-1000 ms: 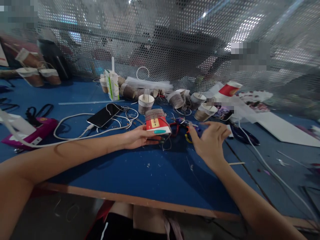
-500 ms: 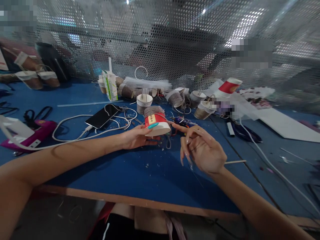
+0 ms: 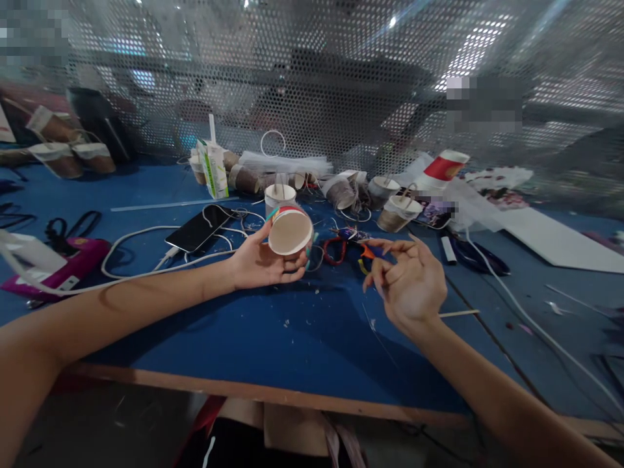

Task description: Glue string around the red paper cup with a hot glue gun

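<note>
My left hand (image 3: 258, 263) grips a red paper cup (image 3: 290, 231) wound with thin wire, tipped so its pale round end faces me, just above the blue table (image 3: 302, 338). To the right, my right hand (image 3: 409, 283) is curled with fingertips pinched together, and a thin strand seems to run down from it; I cannot tell for sure that it holds it. Red-handled pliers (image 3: 341, 250) lie on the table between the two hands.
A black phone (image 3: 197, 227) on a white cable (image 3: 141, 250) lies left of the cup. Several wire-wrapped cups (image 3: 341, 192), a drink carton (image 3: 214, 170) and a red cup (image 3: 443, 168) stand behind. A pink device (image 3: 58, 270) sits far left. A perforated metal screen (image 3: 312, 78) closes the back.
My left hand has lifted and tilted the cup so its round end faces me. My right hand has drawn back from the pliers and closed its fingers into a pinch.
</note>
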Tool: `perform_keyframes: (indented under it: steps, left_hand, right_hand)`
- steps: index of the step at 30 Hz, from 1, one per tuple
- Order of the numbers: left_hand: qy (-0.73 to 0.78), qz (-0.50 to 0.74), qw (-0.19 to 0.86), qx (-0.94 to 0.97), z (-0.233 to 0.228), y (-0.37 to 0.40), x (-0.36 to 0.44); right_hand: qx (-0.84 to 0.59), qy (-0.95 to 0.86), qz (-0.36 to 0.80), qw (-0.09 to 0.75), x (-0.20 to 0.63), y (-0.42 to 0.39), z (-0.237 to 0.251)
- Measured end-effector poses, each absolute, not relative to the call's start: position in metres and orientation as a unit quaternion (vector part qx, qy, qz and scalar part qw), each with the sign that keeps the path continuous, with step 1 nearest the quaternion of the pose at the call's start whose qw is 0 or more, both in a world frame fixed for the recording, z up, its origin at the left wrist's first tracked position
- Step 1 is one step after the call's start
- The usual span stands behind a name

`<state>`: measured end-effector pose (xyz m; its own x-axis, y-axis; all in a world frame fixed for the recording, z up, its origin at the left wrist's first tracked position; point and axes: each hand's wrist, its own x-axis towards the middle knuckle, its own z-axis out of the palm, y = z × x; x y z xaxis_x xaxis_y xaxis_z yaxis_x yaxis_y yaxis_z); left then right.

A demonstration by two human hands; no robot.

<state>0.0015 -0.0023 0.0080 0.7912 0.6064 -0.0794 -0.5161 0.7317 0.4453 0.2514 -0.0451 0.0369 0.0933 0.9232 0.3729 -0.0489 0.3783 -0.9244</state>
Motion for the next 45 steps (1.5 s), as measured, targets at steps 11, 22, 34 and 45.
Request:
perform_keyframes:
  steps: [11,22,34,45]
  left_hand:
    - [0.144,0.242,0.903,0.325,0.001,-0.010,0.002]
    - [0.118,0.220,0.900,0.358,0.003,-0.013,0.001]
    - [0.169,0.276,0.860,0.394,0.004,-0.021,0.011]
    - [0.163,0.262,0.859,0.408,0.004,-0.018,0.007]
  right_hand:
    - [-0.263,-0.596,0.602,0.461,0.234,-0.070,0.052]
    - [-0.355,-0.535,0.573,0.509,0.239,-0.054,0.046]
    - [-0.287,-0.633,0.545,0.468,0.226,-0.079,0.055]
    - [-0.269,-0.557,0.506,0.601,0.242,-0.057,0.046]
